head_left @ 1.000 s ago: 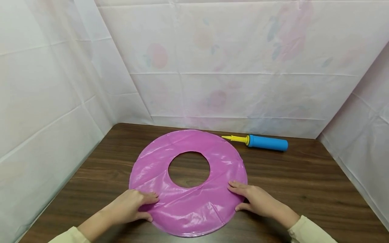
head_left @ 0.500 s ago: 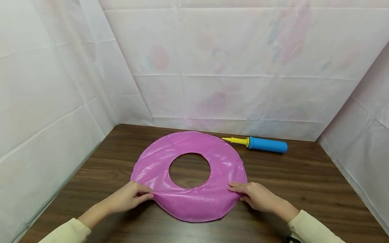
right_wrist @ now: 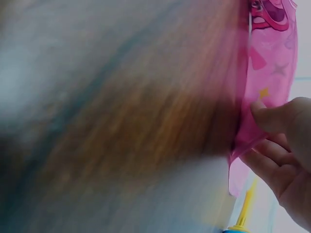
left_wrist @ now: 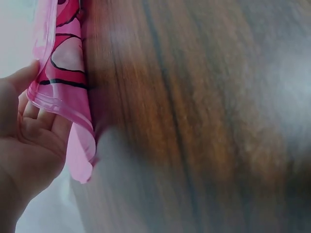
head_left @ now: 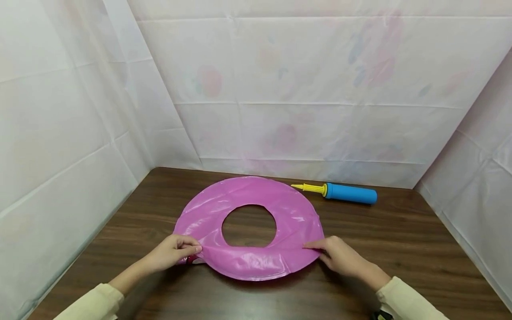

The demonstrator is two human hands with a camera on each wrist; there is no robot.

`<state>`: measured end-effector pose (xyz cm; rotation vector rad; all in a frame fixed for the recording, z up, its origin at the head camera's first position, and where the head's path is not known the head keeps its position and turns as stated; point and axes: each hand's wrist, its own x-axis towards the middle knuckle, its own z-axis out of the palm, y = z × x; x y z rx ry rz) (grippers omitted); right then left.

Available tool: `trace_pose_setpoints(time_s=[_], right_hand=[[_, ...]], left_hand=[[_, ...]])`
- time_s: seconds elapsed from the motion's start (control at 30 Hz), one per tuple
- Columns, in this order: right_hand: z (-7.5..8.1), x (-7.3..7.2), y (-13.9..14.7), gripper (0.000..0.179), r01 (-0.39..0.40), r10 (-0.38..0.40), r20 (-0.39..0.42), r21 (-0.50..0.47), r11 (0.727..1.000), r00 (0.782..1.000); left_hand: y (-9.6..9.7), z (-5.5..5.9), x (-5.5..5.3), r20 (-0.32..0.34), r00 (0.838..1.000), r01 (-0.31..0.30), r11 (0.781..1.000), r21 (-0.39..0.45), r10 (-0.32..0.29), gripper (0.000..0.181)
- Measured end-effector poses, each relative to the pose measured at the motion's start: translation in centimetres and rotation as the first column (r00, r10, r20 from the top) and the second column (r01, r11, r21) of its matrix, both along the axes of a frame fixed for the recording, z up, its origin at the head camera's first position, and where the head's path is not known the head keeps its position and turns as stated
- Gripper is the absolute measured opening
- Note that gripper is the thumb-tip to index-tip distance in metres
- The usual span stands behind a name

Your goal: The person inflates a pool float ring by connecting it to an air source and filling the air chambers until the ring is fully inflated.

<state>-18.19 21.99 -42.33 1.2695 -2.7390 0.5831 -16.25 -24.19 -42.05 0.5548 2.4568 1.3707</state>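
Observation:
A flat pink swim ring (head_left: 256,262) lies on the dark wooden table, its near edge lifted off the surface. My left hand (head_left: 176,252) pinches the ring at its near left rim between thumb and fingers. On the near right rim, my right hand (head_left: 340,255) grips it the same way. Both wrist views show the ring's printed underside: black-outlined red and white shapes (left_wrist: 68,53) by the left hand, a yellow star (right_wrist: 263,92) by the right thumb.
A hand pump (head_left: 350,193) with a blue barrel and yellow nozzle lies behind the ring to the right, its tip close to the rim. White printed cloth (head_left: 304,89) hangs behind the table (head_left: 400,249) and along both sides.
Both hands went from resting on the ring to pinching its rim. The near edge has risen and curled away from me, and some printed underside now shows by the left hand.

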Motion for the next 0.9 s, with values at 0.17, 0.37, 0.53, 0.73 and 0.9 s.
trace_pose_setpoints(time_s=[0.17, 0.37, 0.53, 0.73, 0.9], right_hand=[[0.2, -0.9, 0.3, 0.023, 0.060, -0.051, 0.090, -0.107, 0.992, 0.995], [0.4, -1.6, 0.7, 0.014, 0.121, -0.081, 0.205, -0.192, 0.974, 0.975], [0.4, -2.0, 0.9, 0.013, 0.204, -0.143, 0.288, -0.196, 0.959, 0.947], [0.4, -2.3, 0.9, 0.015, 0.229, -0.172, 0.276, -0.187, 0.955, 0.946], [0.5, -2.3, 1.0, 0.015, 0.238, -0.181, 0.288, -0.177, 0.955, 0.940]], left_hand=[[-0.2, -0.4, 0.1, 0.091, 0.991, -0.099, 0.993, 0.057, 0.093, 0.029], [-0.6, -0.4, 0.6, 0.096, 0.987, -0.133, 0.988, 0.073, 0.126, 0.031], [-1.3, -0.2, 1.0, 0.053, 0.993, -0.111, 0.990, 0.087, 0.106, 0.029], [-1.8, -0.6, 1.6, -0.006, 0.995, 0.095, 0.962, 0.258, -0.097, 0.032], [-1.9, -0.8, 2.1, -0.145, 0.972, 0.207, 0.962, 0.176, -0.183, 0.045]])
